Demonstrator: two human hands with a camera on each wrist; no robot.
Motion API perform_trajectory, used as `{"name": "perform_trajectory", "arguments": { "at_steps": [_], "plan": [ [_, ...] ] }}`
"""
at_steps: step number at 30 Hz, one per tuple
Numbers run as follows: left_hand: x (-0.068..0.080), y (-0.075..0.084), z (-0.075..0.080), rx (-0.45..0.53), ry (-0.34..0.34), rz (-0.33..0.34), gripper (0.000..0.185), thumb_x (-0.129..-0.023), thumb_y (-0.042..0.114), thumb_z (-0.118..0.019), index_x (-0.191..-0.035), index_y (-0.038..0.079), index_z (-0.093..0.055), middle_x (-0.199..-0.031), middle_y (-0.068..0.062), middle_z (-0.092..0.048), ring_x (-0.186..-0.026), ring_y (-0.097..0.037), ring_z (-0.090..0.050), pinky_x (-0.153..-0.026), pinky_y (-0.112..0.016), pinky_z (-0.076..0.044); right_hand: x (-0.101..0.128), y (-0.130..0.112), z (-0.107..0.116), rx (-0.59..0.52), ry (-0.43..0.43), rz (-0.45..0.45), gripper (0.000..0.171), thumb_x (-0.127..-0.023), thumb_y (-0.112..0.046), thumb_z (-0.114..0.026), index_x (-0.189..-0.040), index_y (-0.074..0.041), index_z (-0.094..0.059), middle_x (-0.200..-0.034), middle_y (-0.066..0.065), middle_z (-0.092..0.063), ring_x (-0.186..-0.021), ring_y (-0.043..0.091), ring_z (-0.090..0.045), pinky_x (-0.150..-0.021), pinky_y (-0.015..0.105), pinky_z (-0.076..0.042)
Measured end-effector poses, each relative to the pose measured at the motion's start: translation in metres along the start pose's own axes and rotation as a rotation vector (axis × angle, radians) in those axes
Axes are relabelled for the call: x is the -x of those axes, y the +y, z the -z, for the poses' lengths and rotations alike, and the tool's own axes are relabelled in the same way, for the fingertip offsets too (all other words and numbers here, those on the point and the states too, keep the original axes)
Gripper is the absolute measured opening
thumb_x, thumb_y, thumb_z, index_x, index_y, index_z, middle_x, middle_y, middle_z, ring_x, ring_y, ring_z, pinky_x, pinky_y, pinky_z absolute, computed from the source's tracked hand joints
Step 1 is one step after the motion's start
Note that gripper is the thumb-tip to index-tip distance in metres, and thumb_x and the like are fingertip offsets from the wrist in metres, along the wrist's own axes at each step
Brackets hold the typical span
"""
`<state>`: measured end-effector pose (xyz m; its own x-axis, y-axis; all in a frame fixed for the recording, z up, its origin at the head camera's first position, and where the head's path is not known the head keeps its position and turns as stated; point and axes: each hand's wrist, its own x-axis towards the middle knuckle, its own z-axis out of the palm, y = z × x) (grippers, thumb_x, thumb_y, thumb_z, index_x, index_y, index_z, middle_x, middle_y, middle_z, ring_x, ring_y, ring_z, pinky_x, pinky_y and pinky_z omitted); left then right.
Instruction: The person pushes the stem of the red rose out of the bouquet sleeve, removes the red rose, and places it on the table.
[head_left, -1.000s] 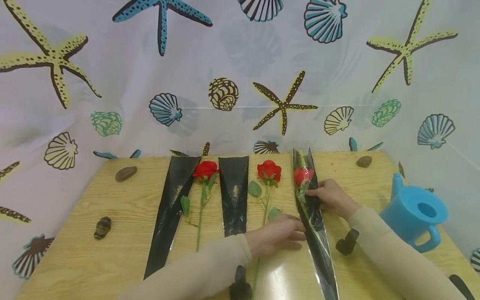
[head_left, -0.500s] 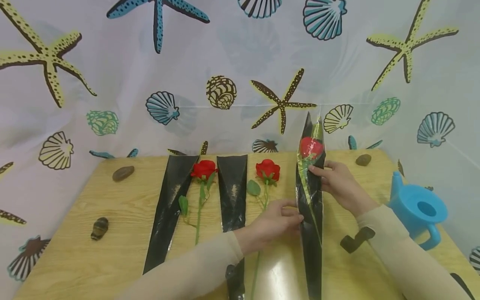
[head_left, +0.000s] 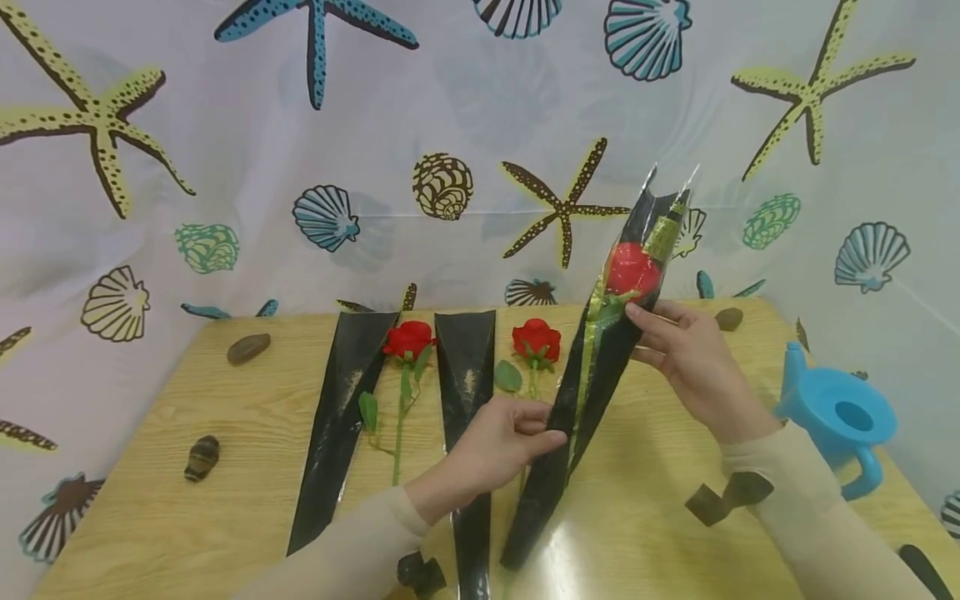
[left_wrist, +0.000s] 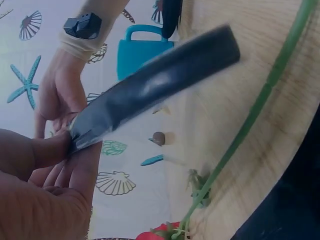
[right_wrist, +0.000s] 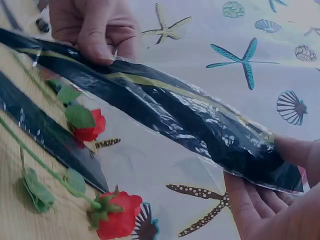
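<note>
A red rose (head_left: 632, 268) sits inside a black-and-clear cone sleeve (head_left: 596, 375), held off the table and tilted with its top to the upper right. My left hand (head_left: 551, 435) pinches the sleeve at mid-length; in the left wrist view thumb and fingers (left_wrist: 60, 150) clamp its edge (left_wrist: 155, 85). My right hand (head_left: 645, 329) grips the sleeve just below the bloom, thumb in front and fingers behind. The right wrist view shows the sleeve (right_wrist: 175, 110) stretched between both hands.
On the wooden table (head_left: 150, 517) lie two bare roses (head_left: 408, 340) (head_left: 536, 340) and two flat black sleeves (head_left: 345, 408) (head_left: 467, 392). A blue watering can (head_left: 832, 425) stands at the right. Stones (head_left: 249, 347) (head_left: 202, 457) (head_left: 727, 319) lie near the edges.
Both hands lifted the wrapped rose off the table and swung its top up and to the right. The left hand moved left along the sleeve.
</note>
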<state>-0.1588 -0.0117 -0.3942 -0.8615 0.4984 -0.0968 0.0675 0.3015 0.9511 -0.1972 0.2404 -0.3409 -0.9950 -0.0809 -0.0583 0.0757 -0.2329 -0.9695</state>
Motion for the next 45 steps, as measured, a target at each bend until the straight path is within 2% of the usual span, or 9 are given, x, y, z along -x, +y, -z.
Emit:
{"name": "perform_trajectory", "arguments": {
  "at_steps": [1,5,9,14,23,30,34,38,45],
  "plan": [
    [0.003,0.001,0.002,-0.024,0.0,-0.009,0.048,-0.092,0.023,-0.073,-0.133,0.0,-0.06,-0.135,-0.013,-0.058,-0.118,-0.027,-0.059,-0.091,-0.042,-0.05,0.001,0.0,-0.001,-0.024,-0.016,-0.005,0.056,-0.094,-0.023,-0.07,-0.137,0.005,-0.048,-0.118,0.008,-0.067,-0.102,0.02,-0.066,-0.089,0.032,-0.052],
    [0.006,0.005,0.005,-0.086,-0.029,-0.074,0.041,-0.093,0.021,-0.072,-0.127,0.0,-0.065,-0.128,-0.012,-0.063,-0.11,-0.023,-0.064,-0.089,-0.04,-0.052,0.003,0.003,-0.007,-0.097,-0.043,-0.033,0.055,-0.095,-0.018,-0.069,-0.139,0.005,-0.045,-0.122,0.011,-0.064,-0.104,0.02,-0.065,-0.091,0.032,-0.05],
    [0.007,0.007,0.006,-0.099,-0.023,-0.108,0.038,-0.095,0.02,-0.069,-0.127,-0.001,-0.064,-0.129,-0.013,-0.061,-0.11,-0.022,-0.064,-0.09,-0.039,-0.051,0.005,0.006,-0.014,-0.102,-0.026,0.004,0.058,-0.094,-0.016,-0.069,-0.141,0.004,-0.042,-0.124,0.011,-0.063,-0.108,0.02,-0.064,-0.093,0.032,-0.049],
    [0.007,0.007,0.009,-0.084,0.001,-0.128,0.036,-0.098,0.018,-0.065,-0.128,-0.002,-0.063,-0.132,-0.014,-0.06,-0.115,-0.024,-0.061,-0.092,-0.04,-0.05,0.007,0.006,-0.019,-0.114,0.01,0.061,0.06,-0.093,-0.014,-0.071,-0.142,0.003,-0.042,-0.128,0.011,-0.062,-0.113,0.021,-0.062,-0.093,0.033,-0.049],
    [0.007,0.01,0.01,-0.138,0.042,-0.164,0.031,-0.098,0.015,-0.065,-0.125,-0.001,-0.066,-0.127,-0.013,-0.063,-0.111,-0.023,-0.063,-0.09,-0.039,-0.051,0.012,0.015,-0.03,-0.116,0.106,0.12,0.058,-0.087,-0.009,-0.077,-0.136,0.002,-0.048,-0.123,0.01,-0.065,-0.111,0.021,-0.062,-0.093,0.033,-0.049],
    [0.008,0.011,0.011,-0.164,0.058,-0.177,0.029,-0.098,0.014,-0.065,-0.123,-0.001,-0.067,-0.126,-0.013,-0.064,-0.108,-0.023,-0.065,-0.091,-0.039,-0.051,0.013,0.023,-0.035,-0.107,0.086,0.116,0.056,-0.088,-0.009,-0.076,-0.136,0.001,-0.049,-0.127,0.011,-0.061,-0.113,0.022,-0.06,-0.095,0.032,-0.048],
    [0.008,0.011,0.009,-0.16,0.076,-0.191,0.032,-0.098,0.014,-0.065,-0.126,-0.001,-0.065,-0.125,-0.013,-0.064,-0.105,-0.02,-0.066,-0.09,-0.038,-0.051,0.014,0.028,-0.038,-0.117,0.067,0.115,0.049,-0.088,-0.007,-0.075,-0.131,0.001,-0.053,-0.12,0.01,-0.064,-0.109,0.021,-0.062,-0.095,0.033,-0.048],
    [0.008,0.011,0.006,-0.159,0.108,-0.21,0.034,-0.097,0.013,-0.065,-0.127,-0.002,-0.063,-0.123,-0.014,-0.065,-0.104,-0.02,-0.067,-0.088,-0.037,-0.052,0.014,0.033,-0.04,-0.106,0.052,0.125,0.045,-0.088,-0.007,-0.075,-0.126,0.003,-0.055,-0.115,0.009,-0.066,-0.107,0.021,-0.063,-0.096,0.034,-0.047],
    [0.006,0.009,0.001,-0.148,0.169,-0.229,0.034,-0.097,0.011,-0.065,-0.127,-0.004,-0.063,-0.121,-0.015,-0.066,-0.104,-0.022,-0.067,-0.086,-0.035,-0.053,0.016,0.04,-0.046,-0.091,0.059,0.095,0.047,-0.09,-0.008,-0.074,-0.13,0.004,-0.053,-0.121,0.01,-0.064,-0.111,0.021,-0.061,-0.097,0.032,-0.046]
  ]
}}
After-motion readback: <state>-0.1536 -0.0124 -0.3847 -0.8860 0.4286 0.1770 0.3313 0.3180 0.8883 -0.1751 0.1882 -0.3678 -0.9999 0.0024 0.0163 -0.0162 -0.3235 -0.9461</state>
